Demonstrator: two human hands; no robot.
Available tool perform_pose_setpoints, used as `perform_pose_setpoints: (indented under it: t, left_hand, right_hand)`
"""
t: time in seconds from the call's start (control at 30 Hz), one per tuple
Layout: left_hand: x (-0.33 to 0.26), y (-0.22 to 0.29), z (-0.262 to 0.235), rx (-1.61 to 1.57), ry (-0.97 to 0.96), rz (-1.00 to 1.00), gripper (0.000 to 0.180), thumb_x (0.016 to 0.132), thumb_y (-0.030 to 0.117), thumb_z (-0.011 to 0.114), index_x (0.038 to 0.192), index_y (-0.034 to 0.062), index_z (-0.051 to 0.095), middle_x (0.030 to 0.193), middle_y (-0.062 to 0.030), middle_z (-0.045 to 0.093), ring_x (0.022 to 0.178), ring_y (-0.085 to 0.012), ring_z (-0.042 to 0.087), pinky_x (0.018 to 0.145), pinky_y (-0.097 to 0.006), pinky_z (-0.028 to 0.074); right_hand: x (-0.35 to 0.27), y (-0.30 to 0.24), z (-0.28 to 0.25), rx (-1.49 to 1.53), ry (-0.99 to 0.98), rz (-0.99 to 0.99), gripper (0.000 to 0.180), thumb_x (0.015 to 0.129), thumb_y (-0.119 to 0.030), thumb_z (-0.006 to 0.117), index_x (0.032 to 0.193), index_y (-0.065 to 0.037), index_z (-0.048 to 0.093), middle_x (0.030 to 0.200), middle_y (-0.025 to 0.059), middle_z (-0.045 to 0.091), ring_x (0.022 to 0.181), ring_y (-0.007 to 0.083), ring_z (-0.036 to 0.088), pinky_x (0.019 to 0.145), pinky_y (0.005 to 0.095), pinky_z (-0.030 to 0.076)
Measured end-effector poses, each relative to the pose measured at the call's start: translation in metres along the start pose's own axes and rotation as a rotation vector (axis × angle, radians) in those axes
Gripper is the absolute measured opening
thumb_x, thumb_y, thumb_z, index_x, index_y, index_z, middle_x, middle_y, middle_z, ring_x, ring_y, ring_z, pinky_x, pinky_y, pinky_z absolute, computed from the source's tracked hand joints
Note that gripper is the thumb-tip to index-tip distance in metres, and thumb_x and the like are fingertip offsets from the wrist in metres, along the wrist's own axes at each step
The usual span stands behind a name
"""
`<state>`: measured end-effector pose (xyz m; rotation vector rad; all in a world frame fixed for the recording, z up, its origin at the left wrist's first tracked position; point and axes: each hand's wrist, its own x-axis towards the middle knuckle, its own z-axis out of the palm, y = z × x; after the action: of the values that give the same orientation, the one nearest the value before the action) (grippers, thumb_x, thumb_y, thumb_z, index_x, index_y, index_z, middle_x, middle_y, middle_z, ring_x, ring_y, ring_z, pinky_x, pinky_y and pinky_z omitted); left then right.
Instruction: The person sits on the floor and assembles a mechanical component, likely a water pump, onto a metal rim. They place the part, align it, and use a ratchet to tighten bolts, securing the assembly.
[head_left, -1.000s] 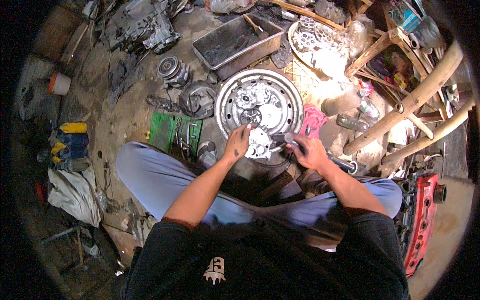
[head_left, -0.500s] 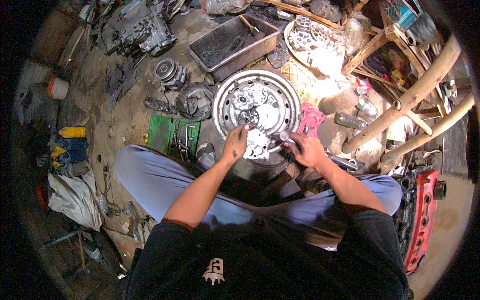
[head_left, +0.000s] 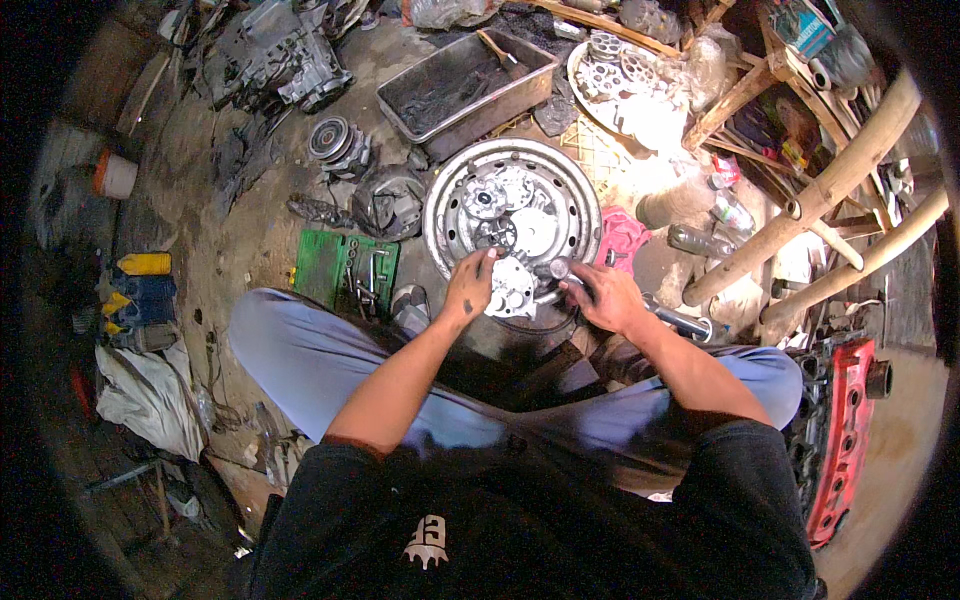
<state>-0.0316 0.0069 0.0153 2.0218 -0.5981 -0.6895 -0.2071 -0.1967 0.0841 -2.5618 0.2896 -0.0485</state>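
Note:
A light metal wheel rim lies on the floor before my crossed legs, with several bright machined parts inside. My left hand is at its near left edge, thumb and fingers pinched together beside a silvery metal housing; what they hold is hidden. On the other side of the housing, my right hand is closed around a hammer-like metal tool, whose round end points at the housing. A dark round part and a round cover lie farther back in the rim.
A green tool case with sockets lies left of the rim. Behind stand a grey metal tray with a brush and a pulley unit. Wooden poles, bottles and a pink cloth are at right, beyond a red engine cover.
My right hand and the round end of its tool have shifted slightly left and up, nearer the housing. My left hand stays in place.

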Motion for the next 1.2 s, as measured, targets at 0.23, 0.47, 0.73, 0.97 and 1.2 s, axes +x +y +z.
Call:
perform_pose_setpoints:
  t: [0.23, 0.47, 0.73, 0.97, 1.2]
  left_hand:
    - [-0.004, 0.009, 0.000, 0.044, 0.011, -0.007, 0.046, 0.105, 0.039, 0.038, 0.117, 0.0048, 0.068, 0.113, -0.0230, 0.066, 0.112, -0.0407, 0.059, 0.099, -0.043, 0.044]
    - [-0.002, 0.006, -0.001, 0.036, 0.002, 0.017, 0.047, 0.106, 0.038, 0.038, 0.115, 0.0034, 0.068, 0.109, -0.0232, 0.068, 0.109, -0.0413, 0.061, 0.096, -0.044, 0.044]
    - [0.002, 0.002, -0.001, 0.179, 0.058, 0.001, 0.051, 0.106, 0.040, 0.037, 0.117, 0.0002, 0.066, 0.112, -0.0237, 0.067, 0.110, -0.0412, 0.061, 0.097, -0.043, 0.045]
    - [-0.004, 0.019, -0.006, 0.063, 0.045, 0.166, 0.041, 0.106, 0.030, 0.035, 0.126, 0.0046, 0.060, 0.118, -0.0229, 0.062, 0.116, -0.0394, 0.054, 0.104, -0.045, 0.039]
    - [-0.023, 0.031, -0.005, 0.380, -0.005, 0.450, 0.056, 0.094, 0.036, 0.058, 0.142, 0.0113, 0.046, 0.137, -0.0198, 0.045, 0.130, -0.0400, 0.039, 0.111, -0.051, 0.030]
  right_hand:
    - [-0.002, 0.011, 0.011, 0.087, 0.020, 0.006, 0.037, 0.094, -0.037, 0.061, 0.120, -0.012, 0.066, 0.091, 0.0203, 0.071, 0.082, 0.0397, 0.069, 0.070, 0.0492, 0.055]
    - [-0.004, 0.016, 0.015, 0.060, 0.031, -0.009, 0.040, 0.094, -0.040, 0.060, 0.126, -0.017, 0.063, 0.101, 0.0189, 0.071, 0.087, 0.0402, 0.069, 0.074, 0.0499, 0.055]
    - [-0.002, 0.089, 0.000, -0.013, 0.213, 0.230, 0.046, 0.092, -0.031, 0.063, 0.136, -0.019, 0.056, 0.117, 0.0188, 0.067, 0.106, 0.0390, 0.064, 0.087, 0.0472, 0.053]
    - [-0.016, 0.158, 0.015, -0.076, 0.099, 0.599, 0.066, 0.084, -0.012, 0.063, 0.145, -0.029, 0.045, 0.118, 0.0213, 0.066, 0.110, 0.0411, 0.063, 0.089, 0.0474, 0.053]
    - [-0.022, 0.200, 0.061, -0.150, -0.074, 0.737, 0.083, 0.076, -0.004, 0.065, 0.150, -0.033, 0.038, 0.116, 0.0200, 0.066, 0.109, 0.0414, 0.063, 0.090, 0.0492, 0.053]
